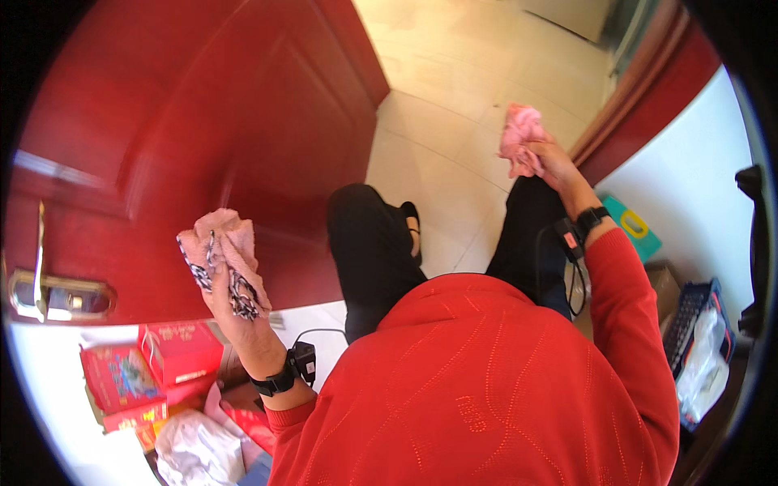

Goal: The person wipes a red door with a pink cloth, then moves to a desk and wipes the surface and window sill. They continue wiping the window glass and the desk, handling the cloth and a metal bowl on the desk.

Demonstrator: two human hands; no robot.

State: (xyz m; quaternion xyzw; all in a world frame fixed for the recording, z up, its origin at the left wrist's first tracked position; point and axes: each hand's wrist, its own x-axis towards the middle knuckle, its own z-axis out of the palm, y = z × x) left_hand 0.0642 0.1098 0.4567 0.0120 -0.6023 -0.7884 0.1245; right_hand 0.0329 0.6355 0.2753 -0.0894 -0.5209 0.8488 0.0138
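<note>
My left hand point(225, 301) is closed round a folded pink cloth point(235, 243) with a black-and-white patterned edge. It is held up in front of the red door point(267, 146), to the right of the metal door handle point(39, 283); I cannot tell whether cloth and door touch. On the other side, my right hand point(556, 164) grips a crumpled pink cloth point(523, 130) above my knee, near the door frame point(632, 89). The fingertips of both hands are partly hidden by the cloths. A black strap with a small device sits on each wrist.
Red gift boxes point(121, 377) and a white bag point(198, 449) are piled at lower left. On the right, along the white wall, stand a teal box point(632, 228) and a dark blue basket point(689, 324) with clear plastic in it. Pale floor tiles point(438, 146) stretch through the doorway.
</note>
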